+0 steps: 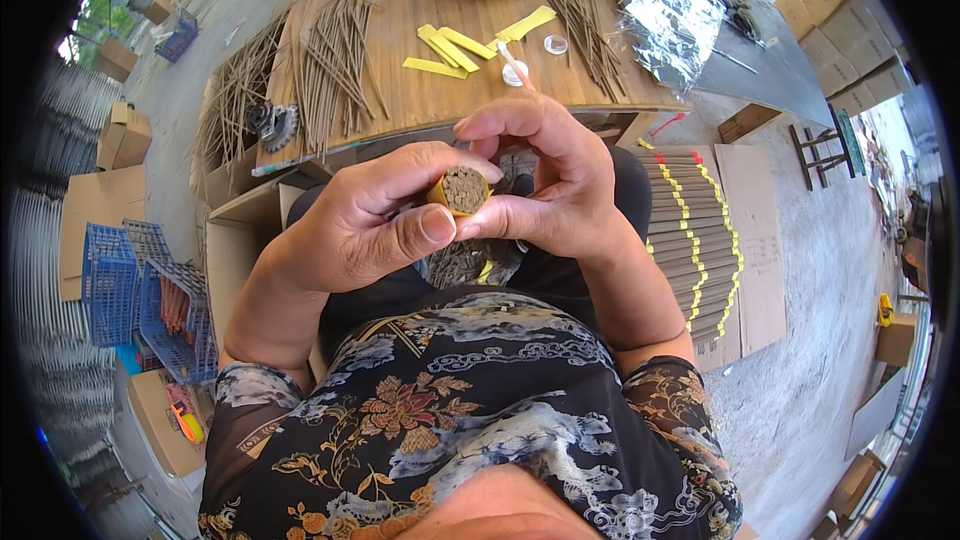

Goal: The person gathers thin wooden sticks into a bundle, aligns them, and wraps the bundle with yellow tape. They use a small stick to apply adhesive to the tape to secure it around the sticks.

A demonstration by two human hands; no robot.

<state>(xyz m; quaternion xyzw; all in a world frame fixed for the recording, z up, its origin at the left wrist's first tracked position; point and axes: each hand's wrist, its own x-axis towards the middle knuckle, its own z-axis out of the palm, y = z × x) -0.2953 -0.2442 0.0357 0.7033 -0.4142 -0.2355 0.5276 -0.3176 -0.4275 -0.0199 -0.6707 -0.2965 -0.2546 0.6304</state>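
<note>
A round bundle of brown incense sticks (465, 190) stands end-on toward me over my lap. Yellow paper (438, 196) shows around its rim. My left hand (370, 210) closes on its left side, the thumb near the end of the bundle. From the other side my right hand (555, 180) grips it with thumb and curved fingers. The far length of the bundle is hidden behind my hands. On the wooden table (420, 105) ahead lie several yellow paper strips (440, 48). By them stands a small white pot (515, 73) with a pinkish brush or stick (515, 63) in it.
Loose incense sticks (335, 60) lie on the table's left, more sticks (590, 30) on its right. Yellow-banded bundles (690, 230) lie in rows on cardboard (755, 250) at my right. Blue crates (175, 310) and an open carton (235, 270) stand at my left.
</note>
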